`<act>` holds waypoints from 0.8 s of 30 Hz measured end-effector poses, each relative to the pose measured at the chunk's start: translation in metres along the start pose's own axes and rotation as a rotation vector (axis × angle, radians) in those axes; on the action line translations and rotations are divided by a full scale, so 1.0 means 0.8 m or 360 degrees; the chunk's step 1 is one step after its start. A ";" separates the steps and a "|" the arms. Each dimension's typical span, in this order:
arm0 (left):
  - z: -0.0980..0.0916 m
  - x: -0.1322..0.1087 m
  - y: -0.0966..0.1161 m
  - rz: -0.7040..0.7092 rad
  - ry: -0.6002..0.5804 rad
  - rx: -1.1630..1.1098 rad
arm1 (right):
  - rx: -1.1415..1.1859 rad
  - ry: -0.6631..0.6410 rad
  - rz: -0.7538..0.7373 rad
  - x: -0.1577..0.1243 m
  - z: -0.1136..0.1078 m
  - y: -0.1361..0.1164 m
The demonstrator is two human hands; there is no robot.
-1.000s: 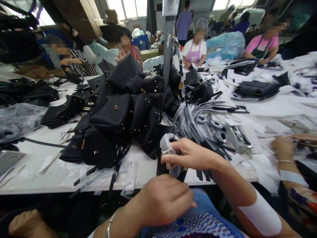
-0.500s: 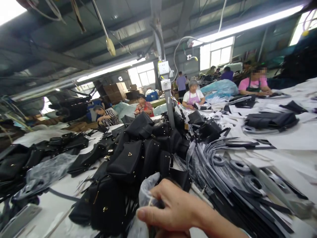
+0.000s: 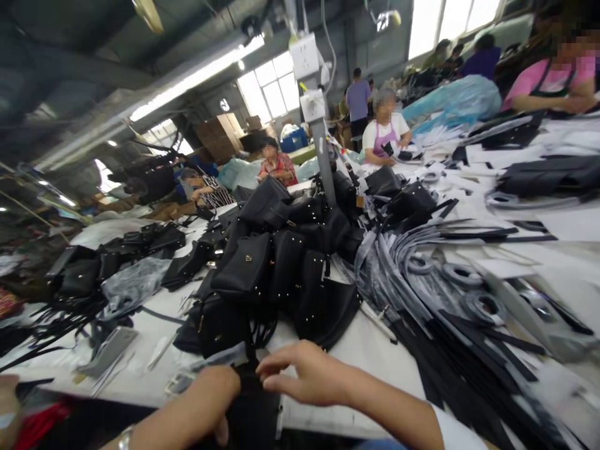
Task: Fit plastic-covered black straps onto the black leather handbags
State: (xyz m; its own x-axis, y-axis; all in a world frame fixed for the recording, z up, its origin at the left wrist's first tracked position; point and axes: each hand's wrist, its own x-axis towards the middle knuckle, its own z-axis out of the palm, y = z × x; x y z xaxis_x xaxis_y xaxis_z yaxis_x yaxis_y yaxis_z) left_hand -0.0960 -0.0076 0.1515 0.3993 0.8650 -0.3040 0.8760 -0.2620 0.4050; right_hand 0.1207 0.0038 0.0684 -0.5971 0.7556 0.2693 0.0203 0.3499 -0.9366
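A black bag point(image 3: 255, 406) is at the table's front edge, low in the view, its lower part cut off by the frame. My left hand point(image 3: 215, 387) is closed over its left side, with most of the fingers hidden. Clear plastic point(image 3: 225, 355) shows just beyond that hand. To the right, my right hand point(image 3: 304, 375) is open, thumb and fingers apart and curved, close to a black strap above the bag. Beyond both hands is a heap of black bags, among them one bag point(image 3: 246, 269) with a gold clasp.
Long grey-and-black strips point(image 3: 403, 281) and several rolls point(image 3: 482, 306) cover the right side. A phone-like grey object point(image 3: 110, 353) lies at left. A metal post point(image 3: 323, 156) with sockets rises behind the heap. Co-workers sit across the table; another person's arm point(image 3: 7, 406) shows at the left edge.
My view has tilted down and shifted. The plastic has left my right hand, which has opened. My left hand has come into view on a black bag at the front edge.
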 end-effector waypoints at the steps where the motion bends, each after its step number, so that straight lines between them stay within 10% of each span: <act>1: -0.001 0.009 -0.013 -0.0106 -0.0088 0.0050 | 0.0004 0.0025 0.0119 -0.017 -0.001 0.018; 10: -0.008 0.028 -0.046 -0.0637 -0.0322 -0.0145 | 0.0628 -0.0249 0.0818 -0.126 0.008 0.085; 18: 0.128 0.081 0.058 -0.0994 -0.0416 -0.1301 | 0.0778 0.0426 0.1209 -0.173 -0.015 0.171; 24: 0.219 0.142 0.108 -0.0751 -0.0363 -0.1864 | 0.0700 0.0871 0.1402 -0.226 -0.043 0.232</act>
State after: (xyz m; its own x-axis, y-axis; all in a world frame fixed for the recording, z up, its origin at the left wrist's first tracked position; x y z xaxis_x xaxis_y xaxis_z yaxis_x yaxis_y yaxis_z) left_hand 0.0722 -0.0066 0.0009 0.2556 0.6475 -0.7179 0.2313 0.6800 0.6957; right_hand 0.2604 -0.0485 -0.1466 -0.0799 0.8220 -0.5639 -0.0876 -0.5693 -0.8174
